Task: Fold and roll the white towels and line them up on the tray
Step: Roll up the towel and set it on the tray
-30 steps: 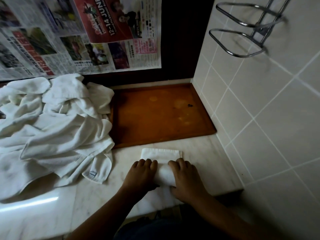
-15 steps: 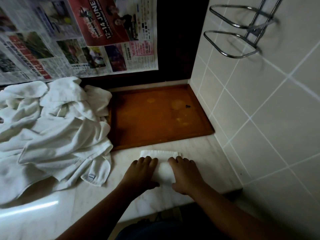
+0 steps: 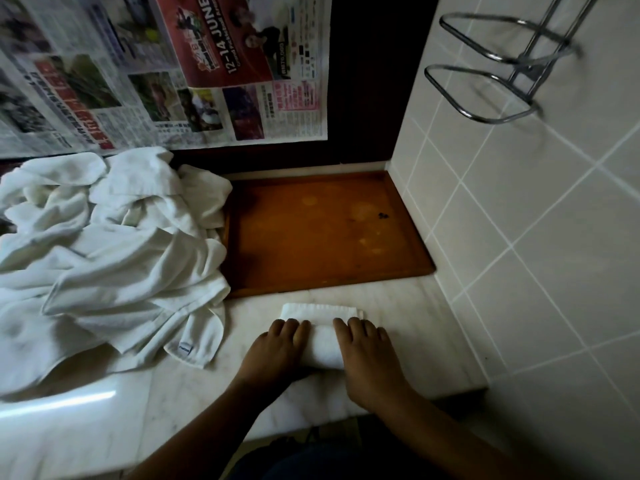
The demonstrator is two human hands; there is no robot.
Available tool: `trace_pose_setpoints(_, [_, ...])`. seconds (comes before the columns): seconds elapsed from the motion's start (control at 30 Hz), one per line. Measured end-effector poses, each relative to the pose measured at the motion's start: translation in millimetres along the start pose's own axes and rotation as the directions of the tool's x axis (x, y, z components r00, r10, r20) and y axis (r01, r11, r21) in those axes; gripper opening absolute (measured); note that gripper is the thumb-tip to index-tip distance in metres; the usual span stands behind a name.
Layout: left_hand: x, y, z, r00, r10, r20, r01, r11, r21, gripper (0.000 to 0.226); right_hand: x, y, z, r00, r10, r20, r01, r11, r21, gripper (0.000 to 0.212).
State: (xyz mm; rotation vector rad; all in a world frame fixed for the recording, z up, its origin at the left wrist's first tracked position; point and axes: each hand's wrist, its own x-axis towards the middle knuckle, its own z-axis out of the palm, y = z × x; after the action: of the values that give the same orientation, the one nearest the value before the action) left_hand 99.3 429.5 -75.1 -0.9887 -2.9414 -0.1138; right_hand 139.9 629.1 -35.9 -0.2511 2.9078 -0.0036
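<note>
Left grip (image 3: 278, 355) and right grip (image 3: 369, 362) are bare, and so are the left forearm (image 3: 207, 420) and right forearm (image 3: 450, 434) down to the frame's edge. Between these 2 arms shows a dark bluish garment (image 3: 311, 462), too dim to identify.

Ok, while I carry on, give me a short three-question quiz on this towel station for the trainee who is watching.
1. True or false: a rolled towel already lies on the tray.
2. Where is the pile of unfolded towels relative to the tray? A) to its left B) to its right C) in its middle
3. How many hands rest on the part-rolled towel?
Key: 1 false, the tray holds no towel. 2 A. 3 two: the left hand and the right hand, one at each end of the roll.
</note>
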Motion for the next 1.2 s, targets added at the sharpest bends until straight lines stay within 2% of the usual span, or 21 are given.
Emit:
trace_pose_setpoints(0.07, [7.8, -8.7, -4.9, 0.996, 0.018, 0.089, -0.014, 0.999, -0.044, 0.093, -5.9, -3.0, 4.9, 0.999, 0.007, -0.040, -0.007, 1.000, 0.015, 0.095])
trace_pose_setpoints(0.17, [20.7, -16.7, -14.4, 0.972, 0.011, 0.233, 0.027, 0.987, -0.160, 0.090, -3.1, -0.1, 5.8, 0.999, 0.025, -0.042, -0.023, 0.998, 0.057, 0.090])
trace_pose_setpoints(0.27, [29.9, -18.6, -22.2, 0.956, -0.005, 0.295, 0.062, 0.981, -0.186, 0.091, 7.1, 7.3, 1.8, 1.000, 0.006, -0.025, -0.004, 0.997, 0.081, 0.083])
trace_pose_setpoints(0.4, [20.8, -16.4, -15.4, 0.977, -0.014, 0.213, 0.057, 0.979, -0.197, 0.094, 15.7, 12.3, -0.9, 0.999, -0.034, 0.002, 0.034, 0.997, 0.072, 0.080])
trace_pose_setpoints(0.57, [-2.8, 6.8, -2.9, 0.995, -0.097, 0.026, 0.098, 0.992, -0.084, 0.096, 21.6, 14.0, -1.5, 0.998, -0.051, 0.043, 0.048, 0.997, 0.061, 0.079])
trace_pose_setpoints(0.7, [-15.2, 19.5, 5.5, 0.991, -0.131, -0.032, 0.131, 0.991, -0.014, 0.098, 30.7, 18.9, -3.2, 0.992, -0.073, 0.101, 0.064, 0.994, 0.084, 0.084])
trace_pose_setpoints(0.8, [-6.1, 13.5, 0.4, 0.995, -0.093, -0.028, 0.093, 0.995, 0.021, 0.102, 35.5, 23.8, -4.8, 0.991, -0.088, 0.099, 0.079, 0.993, 0.091, 0.086])
trace_pose_setpoints(0.87, [3.8, 5.5, -2.6, 0.998, -0.066, -0.002, 0.066, 0.998, 0.013, 0.100, 32.1, 25.9, -1.5, 0.994, -0.100, 0.035, 0.097, 0.991, 0.095, 0.088])
trace_pose_setpoints(0.97, [17.3, -7.5, -8.5, 0.997, -0.031, 0.064, 0.036, 0.997, -0.072, 0.089, 19.7, 27.0, 12.8, 0.989, -0.128, -0.078, 0.138, 0.981, 0.136, 0.085])
trace_pose_setpoints(1.07, [24.2, -15.3, -13.7, 0.992, 0.002, 0.127, 0.015, 0.991, -0.131, 0.082, 11.2, 26.3, 22.5, 0.985, -0.078, -0.153, 0.106, 0.977, 0.184, 0.084])
trace_pose_setpoints(1.2, [20.6, -17.7, -8.5, 0.997, 0.019, 0.079, -0.006, 0.988, -0.157, 0.083, 11.5, 26.2, 20.7, 0.986, -0.089, -0.138, 0.115, 0.975, 0.190, 0.078])
